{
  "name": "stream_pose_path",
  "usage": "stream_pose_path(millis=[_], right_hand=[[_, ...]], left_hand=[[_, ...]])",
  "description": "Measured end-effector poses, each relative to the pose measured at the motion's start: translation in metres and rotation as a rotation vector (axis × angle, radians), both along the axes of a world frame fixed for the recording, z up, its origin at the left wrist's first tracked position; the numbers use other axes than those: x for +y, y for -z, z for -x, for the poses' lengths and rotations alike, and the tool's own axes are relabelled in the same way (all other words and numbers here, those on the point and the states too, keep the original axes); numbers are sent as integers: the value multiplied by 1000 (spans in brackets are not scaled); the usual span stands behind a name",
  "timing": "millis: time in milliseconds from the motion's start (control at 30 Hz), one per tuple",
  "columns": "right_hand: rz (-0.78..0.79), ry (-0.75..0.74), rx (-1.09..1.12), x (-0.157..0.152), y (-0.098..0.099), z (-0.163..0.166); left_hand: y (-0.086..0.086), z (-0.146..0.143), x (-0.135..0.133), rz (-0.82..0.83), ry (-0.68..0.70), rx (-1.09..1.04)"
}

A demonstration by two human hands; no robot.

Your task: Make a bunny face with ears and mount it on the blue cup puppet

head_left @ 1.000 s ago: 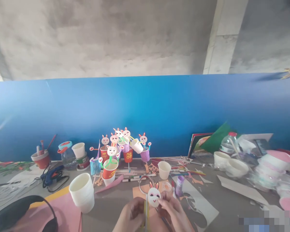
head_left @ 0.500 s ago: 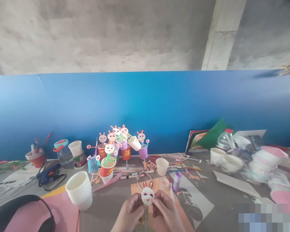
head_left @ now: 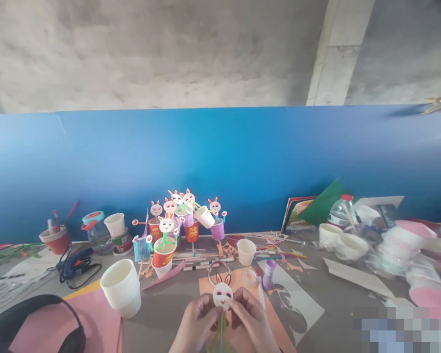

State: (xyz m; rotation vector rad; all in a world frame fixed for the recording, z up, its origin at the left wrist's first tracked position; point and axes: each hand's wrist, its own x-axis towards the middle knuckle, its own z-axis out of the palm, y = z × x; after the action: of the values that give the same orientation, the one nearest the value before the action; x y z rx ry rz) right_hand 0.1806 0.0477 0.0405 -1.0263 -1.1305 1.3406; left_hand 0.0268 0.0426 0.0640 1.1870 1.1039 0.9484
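Between my hands is a round white paper rabbit face (head_left: 223,297) with dark-edged, pink-centred ears, drawn eyes and a small red mouth. My left hand (head_left: 202,316) pinches its lower left edge, around the top of a thin stick (head_left: 221,333) that runs down from it. The fingers of my right hand (head_left: 248,314) are closed on its right edge, with the thumb on the front. Below, a yellowish shape around the stick is partly hidden by my hands. Underneath lies an orange paper sheet (head_left: 275,321).
Several finished rabbit cups, one a red cup (head_left: 164,252), stand at the back. A stack of white paper cups (head_left: 121,288), headphones (head_left: 73,314) and a glue gun (head_left: 77,262) are left. A tape roll (head_left: 250,277), glue stick (head_left: 269,274) and bagged cups (head_left: 400,250) are right.
The rabbit face has shifted slightly left and down in my fingers. Both hands keep their hold; the things on the table stay in place.
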Motion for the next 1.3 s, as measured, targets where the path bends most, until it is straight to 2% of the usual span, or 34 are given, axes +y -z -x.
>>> stream_pose_path(millis=[233, 467, 633, 1100, 1300], right_hand=[[-3, -70, 34, 0, 10, 3], [-22, -56, 21, -1, 8, 5], [-9, 13, 26, -2, 4, 9], [-64, -33, -73, -3, -2, 5], [-74, -56, -86, -4, -2, 4]], left_hand=[[-1, 1, -1, -10, -17, -15], [5, 5, -1, -10, 28, -45], [11, 10, 2, -35, 101, -11], [-10, 3, -4, 21, 126, -44], [-3, 3, -2, 30, 76, -84]])
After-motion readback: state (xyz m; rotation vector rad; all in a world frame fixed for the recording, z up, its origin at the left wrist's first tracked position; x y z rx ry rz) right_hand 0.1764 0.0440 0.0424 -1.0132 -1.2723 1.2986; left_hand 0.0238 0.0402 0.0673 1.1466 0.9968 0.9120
